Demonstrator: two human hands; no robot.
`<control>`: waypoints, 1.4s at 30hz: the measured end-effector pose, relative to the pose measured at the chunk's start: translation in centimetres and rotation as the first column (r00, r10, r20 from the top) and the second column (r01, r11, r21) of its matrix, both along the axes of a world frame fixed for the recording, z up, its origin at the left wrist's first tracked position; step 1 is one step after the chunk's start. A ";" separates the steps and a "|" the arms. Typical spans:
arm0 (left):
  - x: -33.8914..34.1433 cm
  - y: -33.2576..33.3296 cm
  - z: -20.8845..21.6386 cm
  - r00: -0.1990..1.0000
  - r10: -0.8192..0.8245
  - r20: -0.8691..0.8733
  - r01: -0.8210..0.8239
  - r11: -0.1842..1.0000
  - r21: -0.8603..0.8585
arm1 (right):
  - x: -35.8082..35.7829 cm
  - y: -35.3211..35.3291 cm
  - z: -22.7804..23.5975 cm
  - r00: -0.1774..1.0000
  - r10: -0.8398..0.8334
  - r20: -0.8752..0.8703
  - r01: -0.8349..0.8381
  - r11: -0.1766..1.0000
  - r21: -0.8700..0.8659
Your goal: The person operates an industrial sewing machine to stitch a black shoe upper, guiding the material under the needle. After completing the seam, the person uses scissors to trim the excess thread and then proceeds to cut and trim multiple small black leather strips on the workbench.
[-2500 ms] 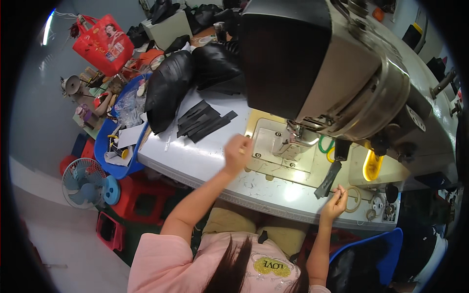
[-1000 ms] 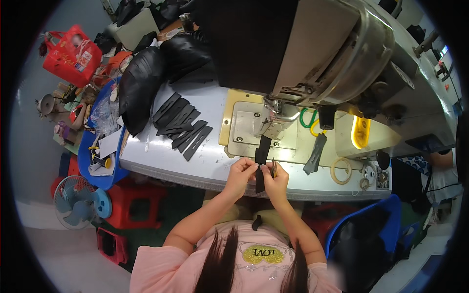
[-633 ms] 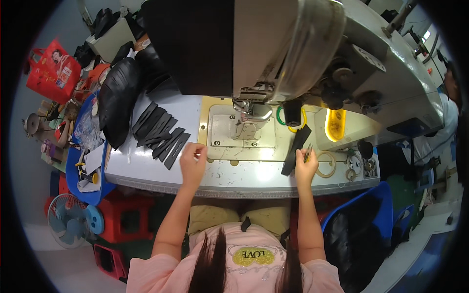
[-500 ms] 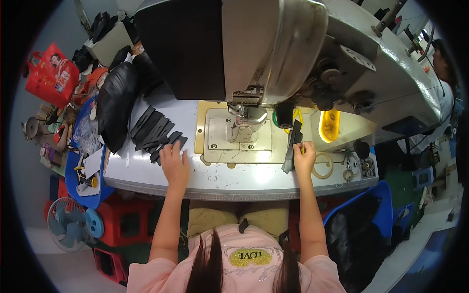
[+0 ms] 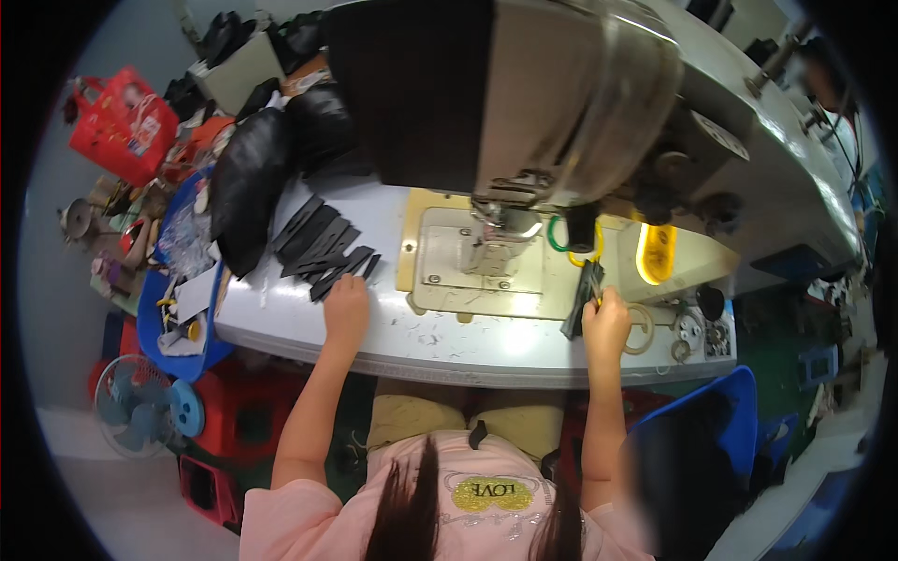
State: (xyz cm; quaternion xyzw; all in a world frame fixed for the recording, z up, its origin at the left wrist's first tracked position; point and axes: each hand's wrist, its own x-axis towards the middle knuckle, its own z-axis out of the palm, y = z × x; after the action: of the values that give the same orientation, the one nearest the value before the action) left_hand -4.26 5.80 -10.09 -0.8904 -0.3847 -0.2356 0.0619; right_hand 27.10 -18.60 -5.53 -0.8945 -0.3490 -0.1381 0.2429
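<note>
My left hand [image 5: 347,307] rests at the near edge of a fanned pile of flat black strips [image 5: 316,236], left of the sewing machine. Its fingers are drawn together on the end of one strip; the fingertips are partly hidden. Right of the needle plate [image 5: 482,297], my right hand [image 5: 608,323] is closed around a small yellow-handled tool [image 5: 597,301], mostly covered by the fingers. Beside and under those fingertips lies a narrow bundle of black strips [image 5: 574,316]. The machine's presser foot area [image 5: 505,229] stands between my hands.
The machine head [image 5: 580,93] overhangs the table. Puffy black pieces [image 5: 251,192] lie at the left, beside a cluttered blue bin [image 5: 150,323]. Scissors with yellow and green handles [image 5: 599,245], a yellow-lit tray [image 5: 658,254] and a tan ring [image 5: 640,329] are at the right.
The whole view has shifted, moving the scene rightward. My left fingers, spread over the strips before, are now closer together at the pile's edge. My right hand stays beside its bundle.
</note>
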 end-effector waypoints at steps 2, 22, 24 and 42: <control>0.2 0.3 1.1 0.993 -0.023 0.116 0.033 0.996 -0.080 | -1.3 1.0 -1.8 0.993 0.079 -0.089 -0.078 0.997 0.018; 7.7 -12.5 1.9 0.684 0.276 0.676 0.645 0.206 -0.736 | -12.6 4.1 -0.4 0.687 0.598 -0.414 -0.344 0.769 0.539; 7.7 -12.3 2.2 0.679 0.255 0.689 0.657 0.207 -0.725 | -12.4 4.0 -0.2 0.684 0.600 -0.415 -0.362 0.773 0.520; 7.9 -11.9 3.7 0.823 0.017 0.568 0.559 0.155 -0.815 | -11.8 2.5 -0.8 0.678 0.654 -0.334 -0.492 0.742 0.455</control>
State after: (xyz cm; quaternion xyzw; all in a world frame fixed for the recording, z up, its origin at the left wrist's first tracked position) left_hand 3.68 -6.08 -6.34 -0.7006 -0.2728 -0.1484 -0.6425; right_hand 15.28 -16.09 -6.37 -0.6881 -0.5165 0.1133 0.4969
